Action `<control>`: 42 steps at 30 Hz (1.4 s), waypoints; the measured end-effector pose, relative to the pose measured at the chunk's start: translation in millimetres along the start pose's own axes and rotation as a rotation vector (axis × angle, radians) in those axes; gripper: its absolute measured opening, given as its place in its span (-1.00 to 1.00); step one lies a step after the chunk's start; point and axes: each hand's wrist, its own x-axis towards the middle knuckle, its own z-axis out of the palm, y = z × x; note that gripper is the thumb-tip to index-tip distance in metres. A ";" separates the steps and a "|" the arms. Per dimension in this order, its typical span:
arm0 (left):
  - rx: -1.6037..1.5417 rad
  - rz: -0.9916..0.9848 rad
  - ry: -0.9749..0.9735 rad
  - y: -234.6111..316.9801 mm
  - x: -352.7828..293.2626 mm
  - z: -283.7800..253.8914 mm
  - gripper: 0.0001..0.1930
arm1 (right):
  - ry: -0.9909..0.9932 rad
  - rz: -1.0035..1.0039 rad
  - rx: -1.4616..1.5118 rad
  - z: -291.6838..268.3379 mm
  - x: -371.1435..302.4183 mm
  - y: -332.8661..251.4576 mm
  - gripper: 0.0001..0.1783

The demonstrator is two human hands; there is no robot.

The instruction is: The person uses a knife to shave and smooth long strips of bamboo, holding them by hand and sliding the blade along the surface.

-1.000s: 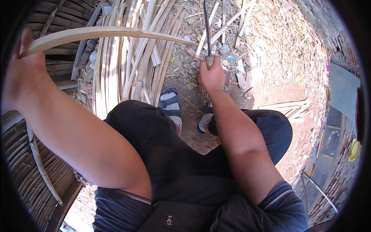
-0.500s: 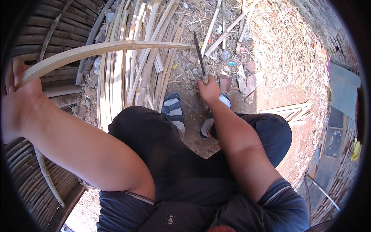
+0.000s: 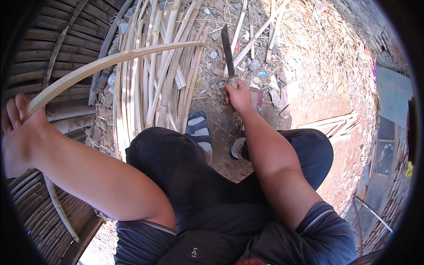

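At the far left, my left hand (image 3: 27,126) grips one end of a long split bamboo strip (image 3: 101,65). The strip reaches up and to the right over a pile of bamboo strips, and its free end stops short of the blade. My right hand (image 3: 238,97) is closed round the handle of a machete (image 3: 228,53), whose dark blade points away from me. Blade and strip are apart. The bamboo pile (image 3: 154,88) lies on the ground between my left knee and the wall.
On the left stands a wall of dark bamboo slats (image 3: 73,57). More loose strips (image 3: 260,33) lie ahead among straw, shavings and stones. Short split pieces (image 3: 342,126) rest on the ground at right. My sandalled left foot (image 3: 198,130) is beside the pile.
The strip's free end has drawn back left and up, away from the machete. The machete blade now shows its broad side and stands a little higher.
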 end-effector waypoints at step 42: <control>0.335 0.060 0.310 -23.6 -45.8 76.3 -0.10 | 0.214 -0.172 -0.507 14.0 -16.7 -23.1 -0.41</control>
